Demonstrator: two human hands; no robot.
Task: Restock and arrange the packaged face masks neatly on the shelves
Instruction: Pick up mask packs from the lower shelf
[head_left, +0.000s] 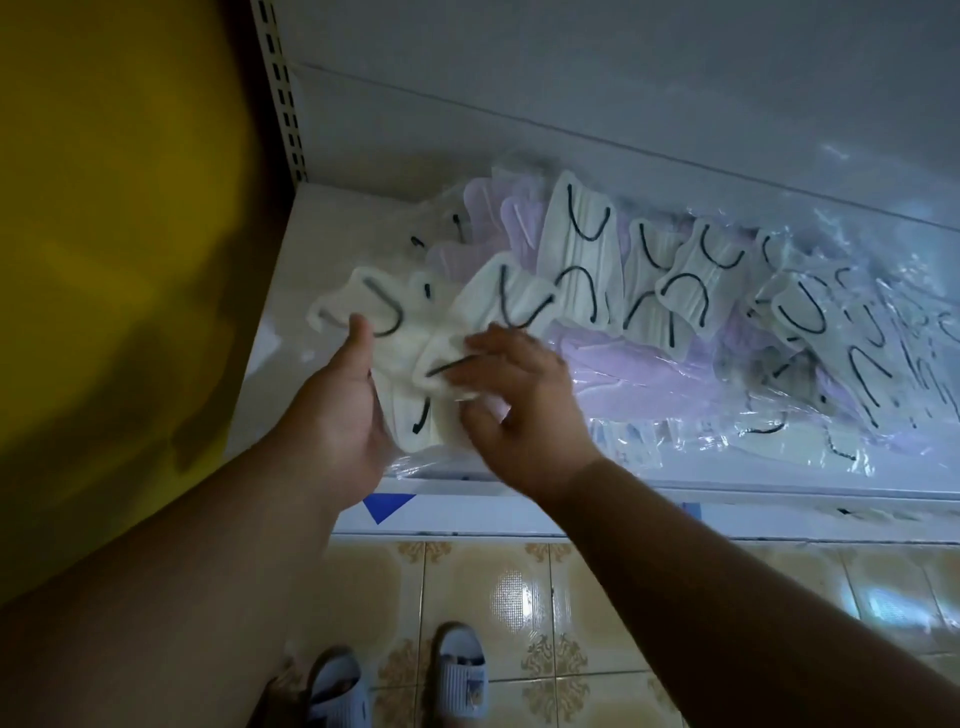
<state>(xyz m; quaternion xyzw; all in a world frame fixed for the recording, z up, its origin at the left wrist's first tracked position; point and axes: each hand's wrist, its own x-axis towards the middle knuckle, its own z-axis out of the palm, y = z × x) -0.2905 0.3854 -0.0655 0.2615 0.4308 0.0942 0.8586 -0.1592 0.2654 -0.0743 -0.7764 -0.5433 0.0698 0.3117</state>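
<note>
A white shelf (291, 249) holds a loose spread of face masks in clear plastic packets. White masks with black ear loops (576, 249) lie across its middle and right, mixed with lilac masks (623, 364). Near the shelf's front left, my left hand (343, 410) cups a packet of white masks (410, 379) from the left, thumb on top. My right hand (519, 395) presses on the same packet from the right with its fingers curled over it. The hands hide part of the packet.
A yellow wall (114, 234) closes off the left side, beside the slotted shelf upright (283, 93). The shelf's front strip carries a blue triangle label (387, 506). Below are glossy patterned floor tiles (519, 597) and my feet in pale blue slippers (460, 670).
</note>
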